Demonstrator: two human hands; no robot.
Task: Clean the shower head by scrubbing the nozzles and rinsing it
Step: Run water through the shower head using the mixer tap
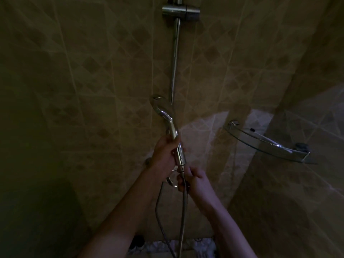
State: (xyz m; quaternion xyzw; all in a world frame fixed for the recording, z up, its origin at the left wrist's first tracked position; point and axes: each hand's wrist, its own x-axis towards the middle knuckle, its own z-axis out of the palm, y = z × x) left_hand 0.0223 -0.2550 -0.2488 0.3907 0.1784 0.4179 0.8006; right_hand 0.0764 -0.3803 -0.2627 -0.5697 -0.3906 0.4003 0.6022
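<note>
Here the left hand [165, 153] is wrapped around the handle of the chrome shower head [168, 123], which stands upright just in front of the vertical rail [175, 58] on the tiled wall [83, 81]. The right hand [193, 180] pinches the hose [183, 211] just below the handle's end — near the left hand. A glass corner shelf [268, 144] sits well off to the right.

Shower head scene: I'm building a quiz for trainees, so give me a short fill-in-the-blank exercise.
1. The left hand grips the shower head by its ____.
2. The right hand pinches the ____ just below the handle.
3. The holder on the rail is ____.

Missing words: handle; hose; empty
</note>
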